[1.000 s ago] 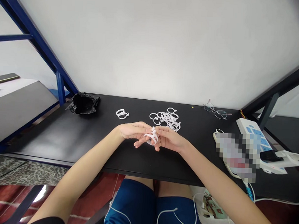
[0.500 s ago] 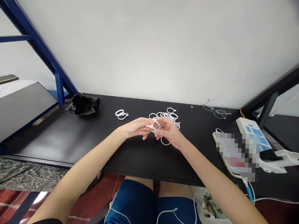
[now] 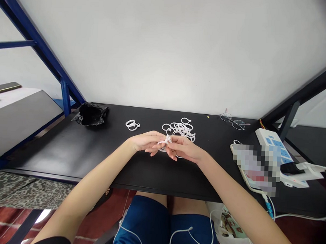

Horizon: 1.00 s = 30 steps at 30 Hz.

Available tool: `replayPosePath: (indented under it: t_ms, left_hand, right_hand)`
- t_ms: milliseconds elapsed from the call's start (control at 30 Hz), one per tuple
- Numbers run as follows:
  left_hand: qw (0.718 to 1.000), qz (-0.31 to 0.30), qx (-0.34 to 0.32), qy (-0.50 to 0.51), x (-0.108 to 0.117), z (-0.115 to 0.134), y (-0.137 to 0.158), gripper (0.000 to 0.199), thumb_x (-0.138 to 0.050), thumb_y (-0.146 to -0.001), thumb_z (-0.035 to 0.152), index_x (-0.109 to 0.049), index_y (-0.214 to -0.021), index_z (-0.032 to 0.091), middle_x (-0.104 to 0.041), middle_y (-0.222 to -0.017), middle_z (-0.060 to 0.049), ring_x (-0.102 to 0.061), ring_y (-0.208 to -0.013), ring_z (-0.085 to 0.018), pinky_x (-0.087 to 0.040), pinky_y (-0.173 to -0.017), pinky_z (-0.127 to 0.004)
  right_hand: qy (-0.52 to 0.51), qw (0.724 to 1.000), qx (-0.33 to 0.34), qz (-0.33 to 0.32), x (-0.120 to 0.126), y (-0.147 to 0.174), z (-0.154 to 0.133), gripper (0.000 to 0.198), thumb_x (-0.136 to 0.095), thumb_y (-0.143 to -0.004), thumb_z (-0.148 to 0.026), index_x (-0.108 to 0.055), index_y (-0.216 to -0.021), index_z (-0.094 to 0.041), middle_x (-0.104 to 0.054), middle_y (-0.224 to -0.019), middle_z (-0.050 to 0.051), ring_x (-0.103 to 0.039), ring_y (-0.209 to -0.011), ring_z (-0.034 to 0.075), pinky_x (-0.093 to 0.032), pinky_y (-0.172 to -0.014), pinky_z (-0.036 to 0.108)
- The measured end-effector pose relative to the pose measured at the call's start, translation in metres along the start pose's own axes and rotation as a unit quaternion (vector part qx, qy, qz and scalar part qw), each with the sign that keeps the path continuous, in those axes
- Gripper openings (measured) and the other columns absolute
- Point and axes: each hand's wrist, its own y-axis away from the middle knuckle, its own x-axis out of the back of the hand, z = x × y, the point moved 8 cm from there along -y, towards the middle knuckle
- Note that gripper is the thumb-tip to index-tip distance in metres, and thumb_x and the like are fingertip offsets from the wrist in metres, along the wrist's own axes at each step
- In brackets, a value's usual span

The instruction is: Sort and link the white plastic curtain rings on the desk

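Note:
Over the middle of the black table (image 3: 96,158), my left hand (image 3: 146,142) and my right hand (image 3: 185,148) meet fingertip to fingertip. Pinched between them are white plastic rings (image 3: 166,140) with small knobs, like curtain rings; fingers partly cover them, so I cannot tell how they join. Just behind my right hand lies a loose pile of the same white rings (image 3: 182,128). Off to the left, a small group of linked white rings (image 3: 132,125) rests apart from the pile.
A crumpled black plastic bag (image 3: 90,114) gapes at the back left. Eyeglasses (image 3: 234,122) lie near the wall at right. A phone (image 3: 251,169) with a cable, a power strip (image 3: 277,145) and a white stand (image 3: 301,174) occupy the right end.
Both hands have come slightly nearer to me, with the rings turned and held closer together between the fingertips. More of the pile behind shows. The group at left has not moved.

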Motion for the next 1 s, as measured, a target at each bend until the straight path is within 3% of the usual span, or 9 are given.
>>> replayPosePath:
  t_ms: [100,200,300,400,500,633,767,900,1000]
  left_hand:
    - [0.999,-0.027,0.019,-0.018,-0.007,-0.004,0.001,0.031,-0.064,-0.083,0.039,-0.063,-0.072,0.010,-0.043,-0.041,0.007,-0.031,-0.026,-0.002,-0.048,-0.041,-0.020]
    - [0.999,-0.040,0.014,-0.028,-0.014,-0.004,0.002,0.031,-0.067,-0.079,0.038,-0.068,-0.071,0.008,-0.051,-0.042,0.002,-0.029,-0.026,-0.002,-0.045,-0.039,-0.020]
    - [0.997,-0.073,-0.009,-0.013,-0.028,-0.001,0.003,0.031,-0.069,-0.073,0.038,-0.071,-0.069,0.008,-0.057,-0.045,-0.004,-0.026,-0.024,-0.002,-0.029,-0.028,-0.017]
    - [0.991,-0.136,-0.017,0.003,-0.048,-0.001,0.006,0.032,-0.070,-0.066,0.041,-0.070,-0.058,0.010,-0.053,-0.037,-0.006,-0.026,-0.020,-0.004,-0.016,-0.024,-0.018]
    - [0.983,-0.181,0.000,0.016,-0.063,-0.005,0.008,0.032,-0.070,-0.063,0.043,-0.069,-0.052,0.013,-0.047,-0.030,-0.006,-0.032,-0.019,-0.009,-0.024,-0.024,-0.019]
    - [0.971,-0.235,0.021,0.038,-0.076,-0.007,0.011,0.031,-0.071,-0.064,0.042,-0.070,-0.051,0.014,-0.055,-0.036,-0.010,-0.046,-0.023,-0.015,-0.037,-0.028,-0.022]
    - [0.961,-0.270,0.038,0.044,-0.086,-0.012,0.012,0.032,-0.071,-0.064,0.045,-0.071,-0.054,0.015,-0.059,-0.040,-0.011,-0.051,-0.027,-0.017,-0.042,-0.029,-0.023]
    - [0.947,-0.320,0.009,0.034,-0.095,-0.016,0.013,0.036,-0.068,-0.066,0.051,-0.071,-0.052,0.018,-0.055,-0.037,-0.008,-0.049,-0.026,-0.016,-0.040,-0.027,-0.023]
    - [0.956,-0.290,0.009,0.038,-0.091,-0.022,0.009,0.039,-0.071,-0.062,0.052,-0.063,-0.043,0.019,-0.050,-0.034,-0.007,-0.050,-0.028,-0.017,-0.039,-0.027,-0.023]
  right_hand:
    - [0.018,0.999,-0.028,-0.029,-0.008,0.003,0.002,0.017,-0.067,-0.084,-0.029,-0.064,-0.087,-0.013,-0.060,-0.070,0.000,-0.057,-0.059,0.009,-0.047,-0.054,0.021]
    - [0.062,0.997,-0.013,-0.050,-0.018,0.007,-0.003,0.019,-0.065,-0.086,-0.031,-0.068,-0.086,-0.012,-0.061,-0.069,0.000,-0.057,-0.057,0.008,-0.048,-0.056,0.021]
    - [0.080,0.993,0.023,-0.078,-0.033,0.011,-0.011,0.023,-0.063,-0.087,-0.033,-0.071,-0.082,-0.012,-0.061,-0.064,0.001,-0.057,-0.055,0.008,-0.046,-0.053,0.019]
    - [0.066,0.991,0.044,-0.109,-0.049,0.017,-0.016,0.025,-0.063,-0.087,-0.034,-0.073,-0.083,-0.012,-0.062,-0.064,0.002,-0.057,-0.055,0.008,-0.045,-0.052,0.019]
    - [0.051,0.987,0.059,-0.137,-0.060,0.020,-0.018,0.026,-0.062,-0.088,-0.034,-0.075,-0.084,-0.011,-0.063,-0.064,0.003,-0.056,-0.054,0.008,-0.044,-0.051,0.019]
    - [0.016,0.982,0.069,-0.173,-0.066,0.021,-0.014,0.028,-0.064,-0.086,-0.036,-0.075,-0.079,-0.011,-0.064,-0.061,0.004,-0.054,-0.049,0.008,-0.040,-0.049,0.019]
    - [-0.017,0.977,0.050,-0.207,-0.070,0.021,-0.005,0.027,-0.066,-0.083,-0.038,-0.074,-0.076,-0.012,-0.068,-0.066,0.007,-0.056,-0.050,0.010,-0.040,-0.047,0.021]
    - [-0.044,0.975,0.034,-0.214,-0.078,0.019,0.000,0.030,-0.070,-0.077,-0.043,-0.073,-0.070,-0.014,-0.066,-0.058,0.006,-0.057,-0.048,0.012,-0.044,-0.049,0.023]
    - [-0.104,0.971,0.045,-0.210,-0.083,0.021,-0.003,0.036,-0.071,-0.073,-0.049,-0.070,-0.062,-0.015,-0.062,-0.051,0.006,-0.055,-0.045,0.014,-0.046,-0.048,0.026]
